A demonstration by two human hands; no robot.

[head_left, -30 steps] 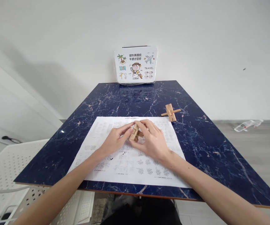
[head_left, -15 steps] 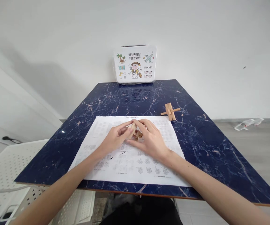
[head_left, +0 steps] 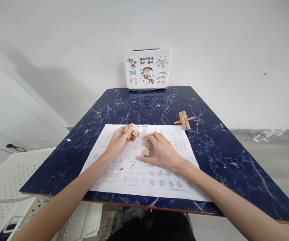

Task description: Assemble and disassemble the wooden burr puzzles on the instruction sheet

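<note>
My left hand (head_left: 119,142) is closed around light wooden puzzle pieces (head_left: 135,133), notched blocks lying crosswise, just above the printed sheet (head_left: 126,157). Dark marks show on the blocks; my fingers cover part of them. To the right, my right hand (head_left: 163,150) is spread, thumb and fingers apart, over another notched wooden piece (head_left: 146,153) at the sheet's middle. That piece sits between thumb and fingertips, partly hidden by the hand; no firm grip on it shows.
An assembled wooden puzzle (head_left: 184,120) with a crossing stick lies by the sheet's upper right corner. A white case (head_left: 148,70) with cartoon prints stands at the back against the wall. The blue marbled table (head_left: 214,157) has a white perforated rack (head_left: 6,177) at its left.
My hands were together around the wooden pieces and have moved apart. The left one has gone left and slightly away with some pieces; the right one has opened over a separate piece.
</note>
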